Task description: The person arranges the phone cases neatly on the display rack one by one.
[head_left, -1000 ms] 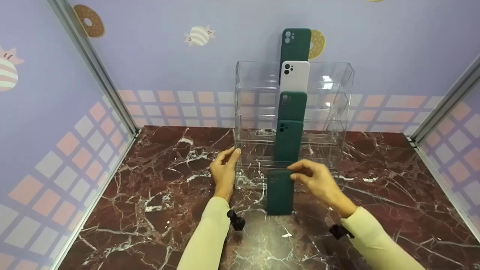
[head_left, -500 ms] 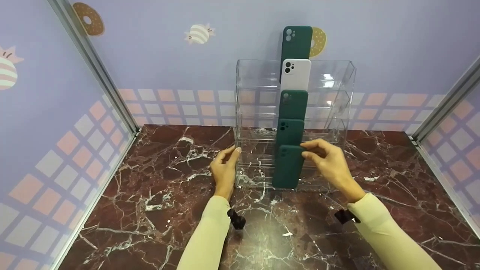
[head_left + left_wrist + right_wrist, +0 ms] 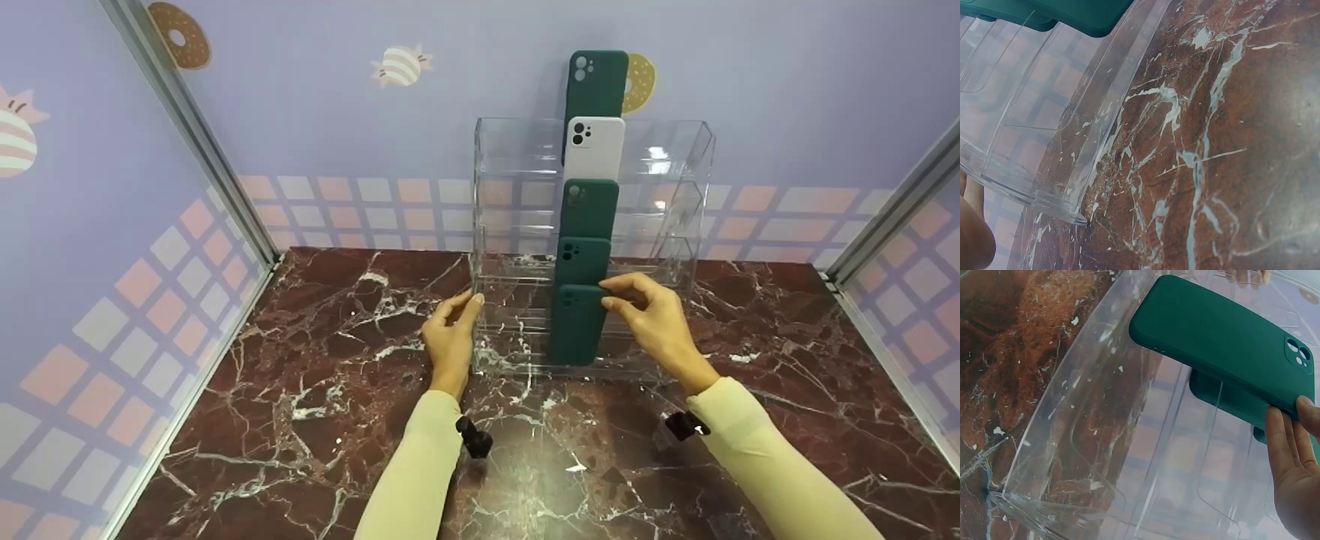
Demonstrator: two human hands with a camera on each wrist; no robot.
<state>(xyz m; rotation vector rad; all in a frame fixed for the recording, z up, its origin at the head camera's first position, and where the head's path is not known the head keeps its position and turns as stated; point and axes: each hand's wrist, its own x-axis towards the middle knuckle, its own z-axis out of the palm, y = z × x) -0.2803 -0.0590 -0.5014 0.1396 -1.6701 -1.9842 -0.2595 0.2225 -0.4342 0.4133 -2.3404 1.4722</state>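
Note:
My right hand (image 3: 656,326) pinches the right edge of a dark green phone case (image 3: 576,326), near its camera cutouts, between thumb and fingers. This case slants at the front of a clear stepped acrylic rack (image 3: 510,202). In the right wrist view the green case (image 3: 1219,340) lies in front of another green case (image 3: 1230,402), partly covering it. On the rack's left side, my left hand (image 3: 450,341) rests its thumb and fingertips against the clear panel. Most of that hand (image 3: 974,225) is out of the left wrist view.
Behind the held case stand a green case (image 3: 583,259), another green case (image 3: 589,208), a white case (image 3: 595,150) and a tall green case (image 3: 600,86), one per tier. The rack stands on a dark red marbled table (image 3: 337,420) near a patterned back wall (image 3: 337,112).
My right hand has lifted the green case up and back from low before the rack to its front tier, then a little higher. The left hand has stayed at the rack's side.

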